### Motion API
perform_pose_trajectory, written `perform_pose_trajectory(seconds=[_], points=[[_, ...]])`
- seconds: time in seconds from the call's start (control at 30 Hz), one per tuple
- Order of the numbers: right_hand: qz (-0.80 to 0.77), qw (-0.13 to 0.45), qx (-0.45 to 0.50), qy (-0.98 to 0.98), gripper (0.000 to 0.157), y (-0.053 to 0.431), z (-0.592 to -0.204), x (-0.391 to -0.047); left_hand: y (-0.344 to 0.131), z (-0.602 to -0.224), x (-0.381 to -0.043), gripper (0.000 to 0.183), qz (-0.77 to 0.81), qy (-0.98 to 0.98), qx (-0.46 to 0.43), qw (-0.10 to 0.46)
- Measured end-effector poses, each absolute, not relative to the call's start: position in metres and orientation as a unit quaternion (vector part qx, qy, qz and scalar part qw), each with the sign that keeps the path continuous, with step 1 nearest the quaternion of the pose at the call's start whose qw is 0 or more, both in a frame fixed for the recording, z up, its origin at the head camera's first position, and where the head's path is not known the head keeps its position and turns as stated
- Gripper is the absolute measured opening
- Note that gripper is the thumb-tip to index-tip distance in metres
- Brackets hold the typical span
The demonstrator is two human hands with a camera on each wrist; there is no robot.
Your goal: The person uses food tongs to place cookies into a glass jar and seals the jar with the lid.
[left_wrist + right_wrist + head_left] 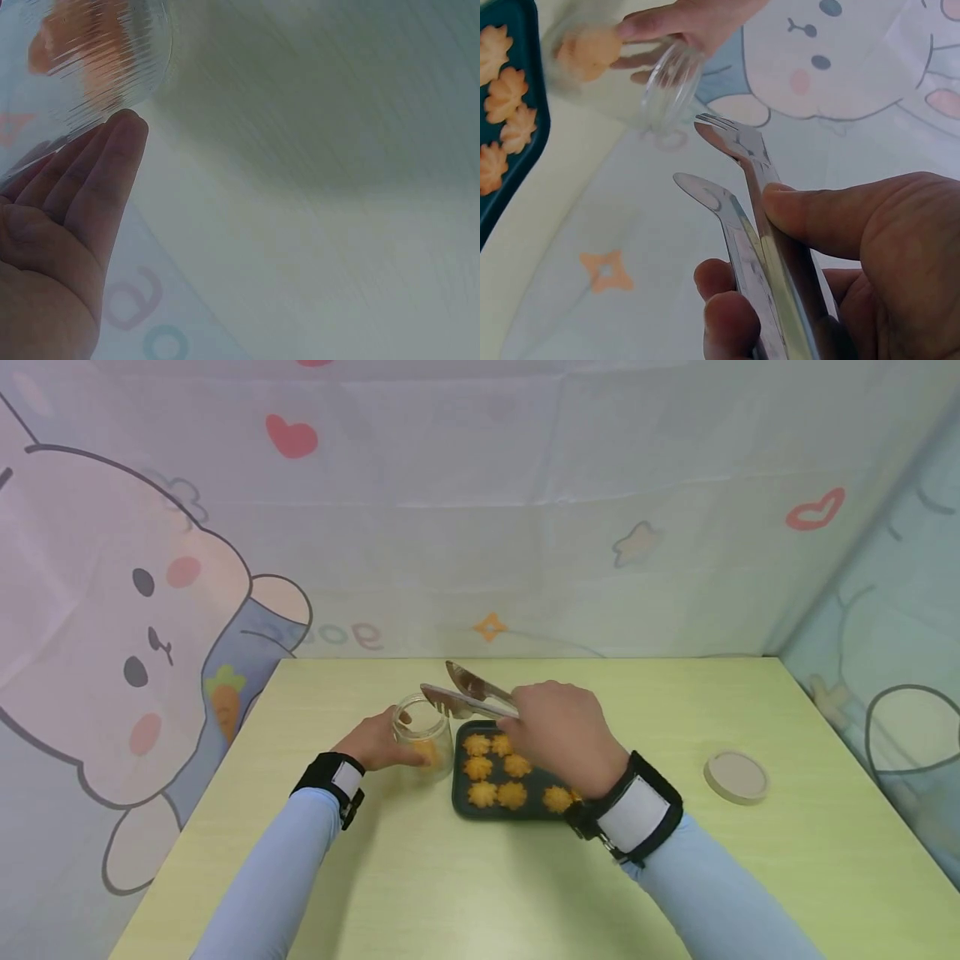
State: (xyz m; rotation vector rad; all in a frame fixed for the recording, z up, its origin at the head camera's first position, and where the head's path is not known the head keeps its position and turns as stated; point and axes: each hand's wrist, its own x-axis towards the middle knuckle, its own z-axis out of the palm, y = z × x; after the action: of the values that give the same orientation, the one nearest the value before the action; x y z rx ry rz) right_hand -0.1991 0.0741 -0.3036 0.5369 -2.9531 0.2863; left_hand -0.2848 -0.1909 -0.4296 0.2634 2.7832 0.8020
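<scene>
My left hand [375, 741] holds a clear glass jar [438, 764] beside the tray, thumb on the near side and fingers on the far side. Orange-yellow cookies [589, 54] lie in the bottom of the jar, and its mouth has no lid on it. My right hand [562, 735] grips metal tongs [450, 700] above the tray and jar. The tong tips are apart with nothing between them, near the jar's mouth. Flower-shaped cookies [478, 767] sit in rows on a dark baking tray [510, 815]; my right hand and wrist hide part of it.
A round, pale lid [737, 777] lies on the light wooden table [825, 860], right of the tray. Behind the table hangs a printed cloth [450, 552] with a cartoon animal on its left.
</scene>
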Motion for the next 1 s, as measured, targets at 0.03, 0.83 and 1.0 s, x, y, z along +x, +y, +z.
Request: perform_pose_trajectory(seconds=[0.03, 0.83, 1.0], points=[[0.098, 0.062, 0.173, -0.978, 0.034, 0.079, -0.306, -0.199, -0.191, -0.430, -0.285, 0.085, 0.274, 0.951, 0.090, 0.116], [0.135, -0.009, 0.057, -0.989, 0.024, 0.193, -0.390, -0.151, -0.185, -0.431, -0.282, 0.081, 0.275, 0.950, 0.084, 0.122], [0.132, -0.022, 0.044, -0.990, 0.024, 0.204, -0.394, -0.134, -0.185, -0.430, -0.281, 0.084, 0.280, 0.948, 0.088, 0.124]])
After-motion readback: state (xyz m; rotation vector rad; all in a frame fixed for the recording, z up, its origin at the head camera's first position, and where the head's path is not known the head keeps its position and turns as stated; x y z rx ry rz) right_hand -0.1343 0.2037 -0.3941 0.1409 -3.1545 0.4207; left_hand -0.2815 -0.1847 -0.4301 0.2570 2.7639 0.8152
